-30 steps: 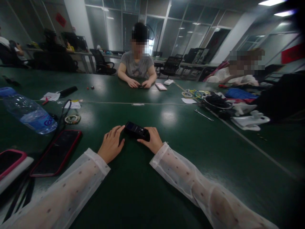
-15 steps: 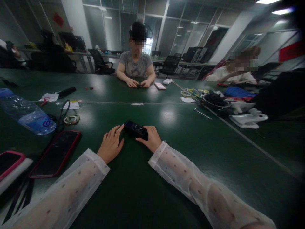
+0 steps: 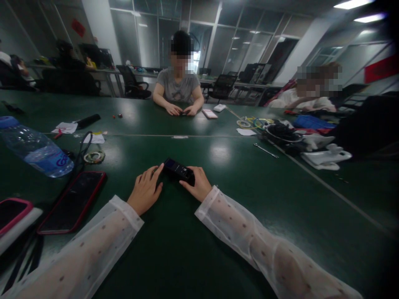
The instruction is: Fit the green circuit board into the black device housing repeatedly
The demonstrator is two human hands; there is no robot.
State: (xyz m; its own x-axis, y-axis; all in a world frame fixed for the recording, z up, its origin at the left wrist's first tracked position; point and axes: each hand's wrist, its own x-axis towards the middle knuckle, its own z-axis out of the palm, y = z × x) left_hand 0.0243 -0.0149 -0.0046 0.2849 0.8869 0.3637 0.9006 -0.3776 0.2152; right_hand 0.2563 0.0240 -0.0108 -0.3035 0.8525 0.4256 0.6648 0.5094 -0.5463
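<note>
A small black handheld device (image 3: 178,169) with a lit screen sits at the middle of the green table (image 3: 174,249). Its right end is gripped between the thumb and fingers of my right hand (image 3: 199,182). My left hand (image 3: 146,189) rests on the table with fingers stretched out, and its index fingertip reaches the device's left end. I cannot tell whether that fingertip presses on it. To the left of my left hand lies a phone in a red case (image 3: 75,202), its screen dark.
At the left are a water bottle (image 3: 40,149), a beaded bracelet (image 3: 94,156) and a pink-edged phone (image 3: 14,214). A wrench (image 3: 266,150), tangled cables (image 3: 249,123) and a white plastic piece (image 3: 326,157) lie at the right. Across the table sits a person in a grey shirt (image 3: 178,87).
The view has shifted very slightly. Both hands keep nearly the same pose, with the device still in my right hand and my left index finger at its end.
</note>
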